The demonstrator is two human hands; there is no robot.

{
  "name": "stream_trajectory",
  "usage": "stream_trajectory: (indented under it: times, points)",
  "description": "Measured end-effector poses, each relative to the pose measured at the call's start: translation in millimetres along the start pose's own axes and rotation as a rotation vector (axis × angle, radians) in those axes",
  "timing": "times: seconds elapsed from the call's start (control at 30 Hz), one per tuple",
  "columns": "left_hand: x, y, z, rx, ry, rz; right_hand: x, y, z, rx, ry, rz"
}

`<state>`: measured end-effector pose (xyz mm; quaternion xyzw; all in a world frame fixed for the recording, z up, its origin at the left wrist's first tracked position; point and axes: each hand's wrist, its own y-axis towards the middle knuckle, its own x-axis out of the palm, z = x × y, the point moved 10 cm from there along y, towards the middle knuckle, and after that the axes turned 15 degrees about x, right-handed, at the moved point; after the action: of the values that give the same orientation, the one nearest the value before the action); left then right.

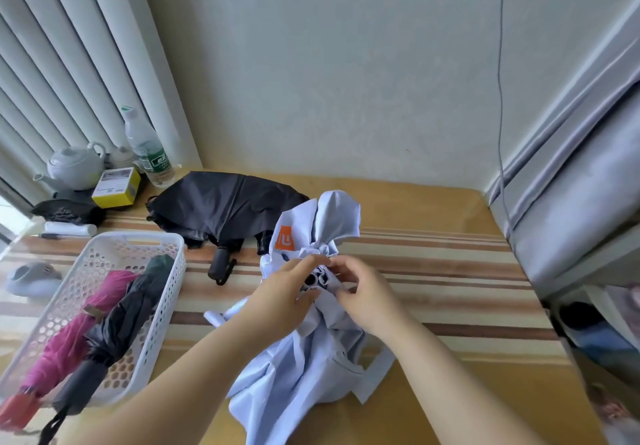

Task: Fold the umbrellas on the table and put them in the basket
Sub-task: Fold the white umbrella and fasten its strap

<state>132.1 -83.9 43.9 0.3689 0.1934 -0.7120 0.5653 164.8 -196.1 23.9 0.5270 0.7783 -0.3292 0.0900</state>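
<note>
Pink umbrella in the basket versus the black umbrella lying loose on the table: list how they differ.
The pink umbrella is rolled into a tight bundle; the black umbrella on the table lies with its canopy loose and spread. The pink one rests inside the white basket beside a dark folded umbrella; the black one lies on the striped tablecloth beyond the basket. Both are compact umbrellas, and no hand touches either.

We're in a home here, a lived-in corner of a room. Upper left, pale curtains [69, 63] hang in long folds beside a plain wall [329, 63]. Left of centre, a white teapot [74, 166], a water bottle [147, 148] and a small yellow box [116, 187] crowd the table [450, 271], which wears a striped cloth. At right, fabric-draped furniture [581, 202].
</note>
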Motion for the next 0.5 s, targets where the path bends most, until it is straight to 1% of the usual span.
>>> stream_trajectory:
  times: [0.1, 0.3, 0.4, 0.5]
  points:
    - [9.1, 2.2, -6.0, -0.007, 0.052, -0.047, 2.6, 3.1, 6.5, 0.019, -0.003, 0.012]
    - [29.3, 9.9, -13.6, -0.021, 0.094, -0.162, -0.7, 6.9, 29.6, 0.092, 0.108, 0.011]
    - [38.7, 15.6, -15.6, -0.034, 0.163, -0.216, -2.8, 8.4, 34.5, 0.097, 0.115, 0.011]
    - [43.7, 23.5, -22.3, -0.093, 0.185, -0.219, -8.9, 10.4, 40.5, 0.103, 0.098, 0.057]
